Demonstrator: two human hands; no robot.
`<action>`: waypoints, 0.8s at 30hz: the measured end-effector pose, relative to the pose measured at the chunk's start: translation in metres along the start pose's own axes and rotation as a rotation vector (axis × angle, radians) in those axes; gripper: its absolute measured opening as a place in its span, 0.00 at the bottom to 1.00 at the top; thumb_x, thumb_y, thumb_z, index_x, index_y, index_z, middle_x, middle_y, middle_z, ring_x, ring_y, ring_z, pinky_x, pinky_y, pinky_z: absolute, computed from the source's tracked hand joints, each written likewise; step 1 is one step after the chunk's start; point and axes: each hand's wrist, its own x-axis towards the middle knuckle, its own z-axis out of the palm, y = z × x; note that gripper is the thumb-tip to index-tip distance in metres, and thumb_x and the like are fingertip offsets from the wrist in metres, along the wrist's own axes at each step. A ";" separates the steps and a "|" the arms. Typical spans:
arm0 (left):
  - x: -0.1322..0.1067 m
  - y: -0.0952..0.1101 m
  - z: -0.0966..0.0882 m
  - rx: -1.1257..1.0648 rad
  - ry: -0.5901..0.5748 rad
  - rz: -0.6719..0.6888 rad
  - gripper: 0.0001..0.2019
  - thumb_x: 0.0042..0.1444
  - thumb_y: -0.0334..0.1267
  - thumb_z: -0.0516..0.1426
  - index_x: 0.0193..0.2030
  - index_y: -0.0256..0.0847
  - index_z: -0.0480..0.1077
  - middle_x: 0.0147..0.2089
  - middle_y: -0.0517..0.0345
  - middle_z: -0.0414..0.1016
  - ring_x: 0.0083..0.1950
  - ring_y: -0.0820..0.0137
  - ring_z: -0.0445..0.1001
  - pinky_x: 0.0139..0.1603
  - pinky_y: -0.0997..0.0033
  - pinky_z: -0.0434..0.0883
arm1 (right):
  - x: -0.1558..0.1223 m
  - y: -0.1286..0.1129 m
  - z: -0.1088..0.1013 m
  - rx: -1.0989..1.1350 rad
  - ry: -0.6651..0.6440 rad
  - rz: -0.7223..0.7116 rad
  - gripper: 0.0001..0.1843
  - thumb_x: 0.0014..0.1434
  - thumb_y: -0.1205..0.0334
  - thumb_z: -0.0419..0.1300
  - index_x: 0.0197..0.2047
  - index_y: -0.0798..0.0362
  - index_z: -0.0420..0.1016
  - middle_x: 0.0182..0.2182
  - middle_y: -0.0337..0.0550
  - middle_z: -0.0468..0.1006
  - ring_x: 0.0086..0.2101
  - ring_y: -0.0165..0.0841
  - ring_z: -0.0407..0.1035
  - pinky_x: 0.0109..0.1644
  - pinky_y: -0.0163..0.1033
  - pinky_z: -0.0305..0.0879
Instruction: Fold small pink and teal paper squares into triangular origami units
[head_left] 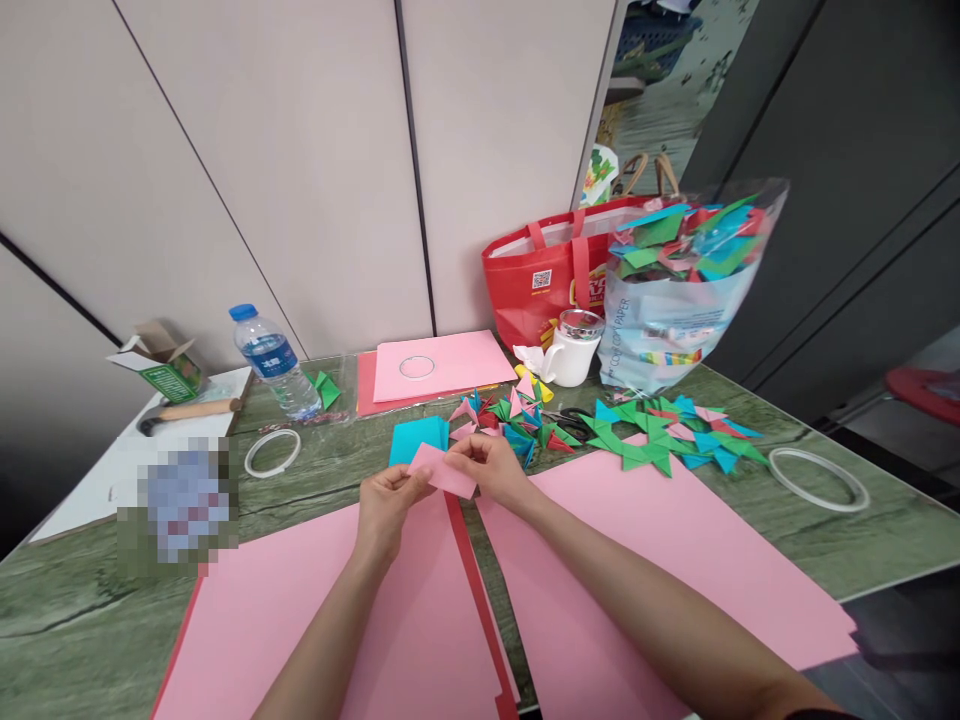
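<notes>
Pixelated patch near the left edge of the table: whatever lies under it cannot be told.

Small pink paper: both ends are covered by the fingers of the left hand and right hand, which pinch it.

Blue paper: lower part is hidden behind that piece.

Scissors: only dark handles show among the folded pieces.

Large pink sheets and both forearms: cut off by the bottom edge.

Bottle: label too small to read.

Red bag at the back edge: right part is hidden behind the plastic bag.
</notes>
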 end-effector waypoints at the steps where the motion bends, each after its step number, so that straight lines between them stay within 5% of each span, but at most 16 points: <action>1: 0.000 0.001 0.000 -0.012 -0.012 -0.003 0.11 0.40 0.41 0.63 0.25 0.33 0.74 0.22 0.58 0.75 0.27 0.69 0.73 0.40 0.64 0.72 | 0.000 0.000 0.000 0.000 0.005 0.005 0.13 0.45 0.54 0.62 0.24 0.57 0.72 0.21 0.39 0.72 0.22 0.27 0.63 0.25 0.33 0.59; 10: -0.001 0.003 0.001 -0.005 0.080 0.052 0.11 0.39 0.41 0.63 0.20 0.33 0.72 0.21 0.59 0.75 0.27 0.70 0.74 0.39 0.66 0.72 | -0.002 -0.003 0.001 0.026 -0.008 0.022 0.15 0.44 0.52 0.62 0.24 0.57 0.73 0.21 0.39 0.72 0.22 0.27 0.63 0.24 0.32 0.59; 15: -0.003 0.000 0.006 -0.031 -0.069 -0.040 0.15 0.42 0.45 0.61 0.29 0.33 0.74 0.26 0.54 0.78 0.30 0.63 0.76 0.37 0.62 0.73 | -0.002 -0.005 0.002 0.065 0.055 0.032 0.14 0.44 0.52 0.62 0.23 0.56 0.72 0.21 0.39 0.72 0.22 0.28 0.63 0.25 0.34 0.60; 19: -0.008 0.000 0.012 0.059 -0.143 -0.084 0.12 0.39 0.43 0.63 0.23 0.34 0.73 0.23 0.55 0.77 0.29 0.62 0.76 0.37 0.62 0.73 | -0.004 -0.004 0.006 0.148 0.096 0.066 0.14 0.43 0.52 0.64 0.24 0.56 0.72 0.21 0.38 0.72 0.22 0.28 0.63 0.26 0.33 0.61; 24: -0.010 -0.006 0.017 0.113 -0.096 -0.072 0.15 0.39 0.45 0.63 0.15 0.35 0.69 0.18 0.58 0.75 0.24 0.64 0.75 0.33 0.63 0.74 | -0.007 -0.001 0.011 0.188 0.111 0.066 0.12 0.42 0.54 0.64 0.24 0.55 0.72 0.21 0.37 0.72 0.23 0.28 0.64 0.28 0.34 0.61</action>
